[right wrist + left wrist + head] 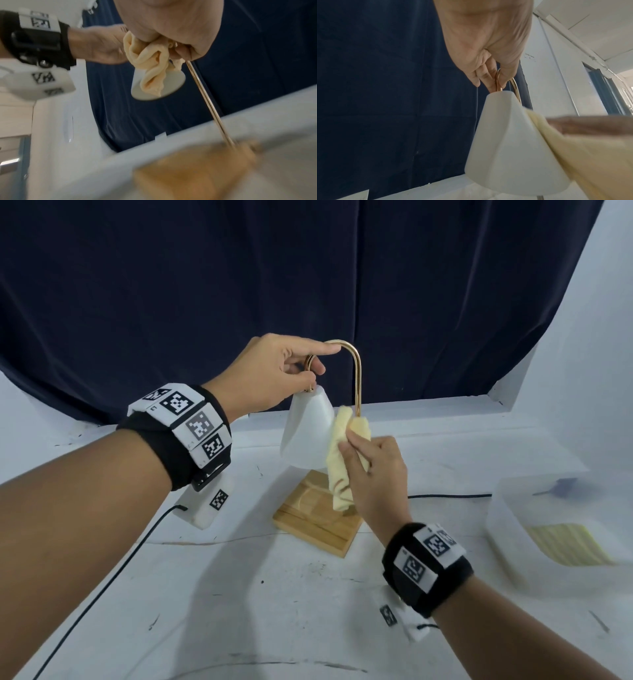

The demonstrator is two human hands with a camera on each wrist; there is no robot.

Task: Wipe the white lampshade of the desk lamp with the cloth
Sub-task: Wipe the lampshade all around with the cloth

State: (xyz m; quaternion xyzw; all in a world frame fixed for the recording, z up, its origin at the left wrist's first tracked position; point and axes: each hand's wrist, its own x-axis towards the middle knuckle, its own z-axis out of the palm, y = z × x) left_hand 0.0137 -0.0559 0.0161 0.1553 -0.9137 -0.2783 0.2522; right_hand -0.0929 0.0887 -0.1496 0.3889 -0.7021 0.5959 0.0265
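My left hand (274,374) pinches the gold metal ring (498,79) steadying the light, swinging white cone lampshade (305,433) at frame centre; right hand (373,470) grips the soft yellow cloth (339,460) against it.

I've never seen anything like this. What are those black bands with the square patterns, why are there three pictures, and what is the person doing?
No machine here: a person works bare-handed. The patterned bands are wrist straps carrying cameras. The wide picture comes from a head-worn camera; the other two look along each hand from the wrists. The left hand grips the gold ring atop the white lampshade, steadying it. The right hand holds a yellow cloth against the shade's side, wiping. The lamp's wooden base stands on the white table. At the right sits a clear plastic tub with something yellow inside.
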